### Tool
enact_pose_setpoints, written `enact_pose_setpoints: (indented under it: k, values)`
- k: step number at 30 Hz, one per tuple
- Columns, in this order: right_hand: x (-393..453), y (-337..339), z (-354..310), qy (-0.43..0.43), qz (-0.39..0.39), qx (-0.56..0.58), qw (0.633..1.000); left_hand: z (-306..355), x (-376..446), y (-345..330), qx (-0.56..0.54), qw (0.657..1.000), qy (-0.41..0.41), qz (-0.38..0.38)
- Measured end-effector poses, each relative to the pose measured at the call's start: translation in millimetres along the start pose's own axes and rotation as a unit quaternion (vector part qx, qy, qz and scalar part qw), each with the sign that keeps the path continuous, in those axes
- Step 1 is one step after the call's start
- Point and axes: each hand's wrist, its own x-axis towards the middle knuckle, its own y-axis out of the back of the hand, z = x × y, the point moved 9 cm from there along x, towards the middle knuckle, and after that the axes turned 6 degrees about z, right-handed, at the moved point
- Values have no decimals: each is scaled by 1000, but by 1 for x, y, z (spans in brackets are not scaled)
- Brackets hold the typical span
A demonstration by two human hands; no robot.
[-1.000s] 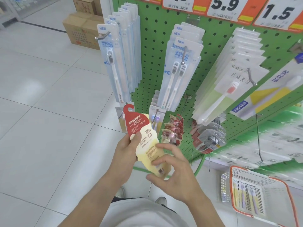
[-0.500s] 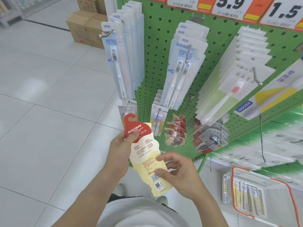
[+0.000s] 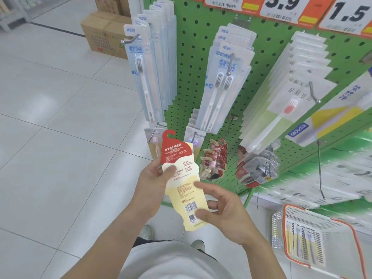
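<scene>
Since 1.0 s ago: right hand (image 3: 227, 214) has slid off the lower face of the red-and-cream cone-shaped card pack (image 3: 182, 190) to its right edge, so the barcode and QR code are now uncovered. The card pack has dropped a little against the green perforated pegboard panel (image 3: 193, 57).

Card pack: printed back faces the camera, red hook end up, tilted slightly left. It is held in the air in front of the pegboard panel's lower left corner and hangs on no peg.

Left hand (image 3: 150, 186): grip closed on the card pack's left edge, thumb on the face just under the red part, fingers behind.

Right hand: grip pinching the card pack's lower right, thumb beside the QR code, forefinger on the right edge higher up, remaining fingers behind.

On the pegboard panel: clear blister toothbrush packs (image 3: 221, 87) on the upper pegs, small red packets (image 3: 216, 158) on a lower peg just right of the card pack.

Below the pegboard panel's right part: white wire basket with orange rim (image 3: 277, 230), toothbrush packs inside
</scene>
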Motion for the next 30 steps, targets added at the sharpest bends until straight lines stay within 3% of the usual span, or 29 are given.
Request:
enact_pose_setpoints:
  k: [4,14,22,25,30]
  values:
    - [4,5,-2,14,53,31,998,-5,-9,-12,26,999,-2,-45]
    - [-3,0,-5,16,-17,21,1000,-1,-10,-11,26,998,-17,-48]
    - [-6,0,-4,6,-2,34,999,-3,-7,-5,-2,1000,-2,-4]
    - [-6,5,-1,-6,4,43,999,-2,-8,-4,-57,998,18,3]
    - [-10,12,6,-30,8,115,993,-6,-13,-15,-215,971,87,-57]
